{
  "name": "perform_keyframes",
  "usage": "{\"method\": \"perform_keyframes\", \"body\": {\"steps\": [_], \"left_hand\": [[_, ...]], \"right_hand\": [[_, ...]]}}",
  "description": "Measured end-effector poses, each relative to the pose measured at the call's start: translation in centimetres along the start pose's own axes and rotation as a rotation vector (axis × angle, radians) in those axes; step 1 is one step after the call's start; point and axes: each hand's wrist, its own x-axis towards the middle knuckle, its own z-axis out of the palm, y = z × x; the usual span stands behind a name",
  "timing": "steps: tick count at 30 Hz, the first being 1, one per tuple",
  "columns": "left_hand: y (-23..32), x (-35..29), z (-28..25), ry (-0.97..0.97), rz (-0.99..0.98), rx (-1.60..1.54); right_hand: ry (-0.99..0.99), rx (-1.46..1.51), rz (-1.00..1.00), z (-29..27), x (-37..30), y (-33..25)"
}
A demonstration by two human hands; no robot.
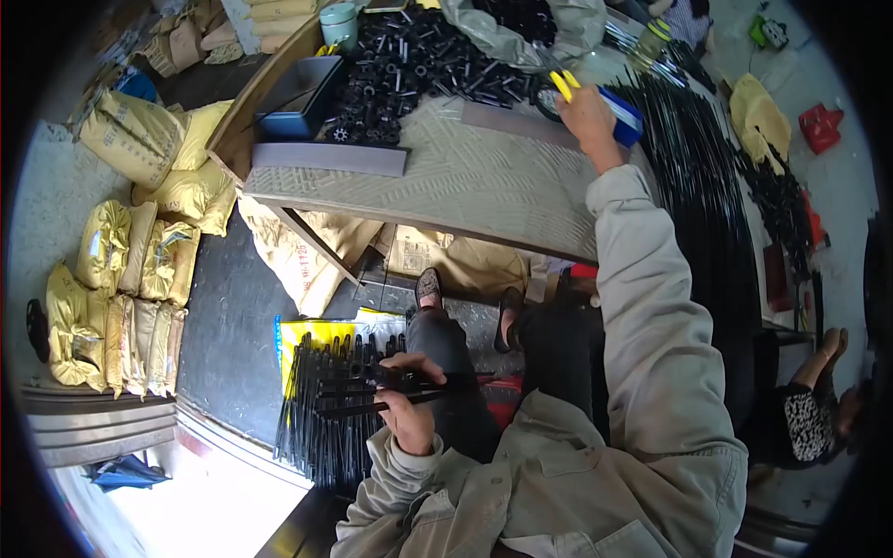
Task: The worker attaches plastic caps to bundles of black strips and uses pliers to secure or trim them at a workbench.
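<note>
My left hand (406, 409) is low, above my lap, with its fingers closed around several thin black rods (358, 406) that have thicker black end pieces. Beside it, a bundle of similar black rods (321, 446) stands at my left knee. My right hand (588, 119) reaches to the far right of the table, closed on yellow-handled pliers (563, 84); their dark jaws point away from me, toward a clear plastic bag (581, 23). Right next to that hand is a blue box (621, 116). Loose black plastic fittings (400, 70) are heaped on the table.
The wooden table (446, 177) carries a blue bin (298, 98) and a lidded cup (339, 26). Long black rods (688, 149) lie on the right. Yellow sacks (135, 260) are stacked at left. Another person (805, 418) sits at the lower right.
</note>
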Motion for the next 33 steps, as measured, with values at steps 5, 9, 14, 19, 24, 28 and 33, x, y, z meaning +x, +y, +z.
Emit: {"method": "perform_keyframes", "body": {"steps": [5, 9, 14, 19, 24, 28, 33], "left_hand": [[-0.5, 1.4, -0.4, 0.060, -0.040, 0.050], [-0.6, 2.0, -0.3, 0.024, -0.069, 0.062], [-0.6, 2.1, -0.1, 0.012, -0.046, 0.059], [-0.3, 1.9, 0.5, 0.050, -0.039, 0.064], [0.4, 1.2, 1.3, 0.016, -0.033, 0.010], [0.0, 0.8, 1.2, 0.030, -0.018, 0.013], [-0.3, 1.2, 1.2, 0.051, -0.013, 0.020]], "right_hand": [[-0.096, -0.161, -0.116, 2.0, 1.7, 0.4], [-0.104, -0.125, -0.119, 2.4, 1.3, 0.1], [-0.026, -0.080, -0.178, 2.2, 1.3, 0.8], [0.095, 0.043, -0.188, 0.6, 1.0, 1.1], [-0.319, 0.473, -0.334, 0.2, 1.5, 1.1], [-0.176, 0.115, -0.156, 0.1, 0.4, -1.6], [-0.122, -0.062, -0.213, 1.3, 2.1, 0.4]]}}
